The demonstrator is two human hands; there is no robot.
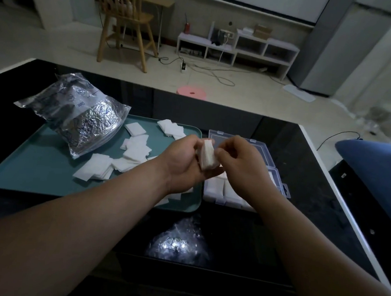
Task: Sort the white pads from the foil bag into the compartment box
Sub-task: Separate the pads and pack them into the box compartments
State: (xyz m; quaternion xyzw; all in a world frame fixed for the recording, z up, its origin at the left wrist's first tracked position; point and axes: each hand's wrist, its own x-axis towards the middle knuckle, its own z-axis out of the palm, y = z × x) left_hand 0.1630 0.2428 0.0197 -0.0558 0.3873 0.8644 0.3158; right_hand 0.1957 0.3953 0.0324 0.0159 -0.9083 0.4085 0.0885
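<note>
The left hand (184,163) curls around a stack of white pads (207,156) beside the clear compartment box (259,150), and the right hand (242,165) pinches the same stack. On the teal tray (37,176) lie loose pads (129,152) and the foil bag (76,114), printed "Date" upside down.

I'm in a home living room. Far beyond my fingers (234,146) stand a wooden chair (130,18) and a low white shelf (282,46) on a tiled floor (46,45).

I'm counting one foil bag (76,116), one teal tray (38,171), one compartment box (257,147), one pad stack (208,155) and two hands: left hand (184,165), right hand (241,167). The loose white pads (134,150) are overlapping too much for counting.
</note>
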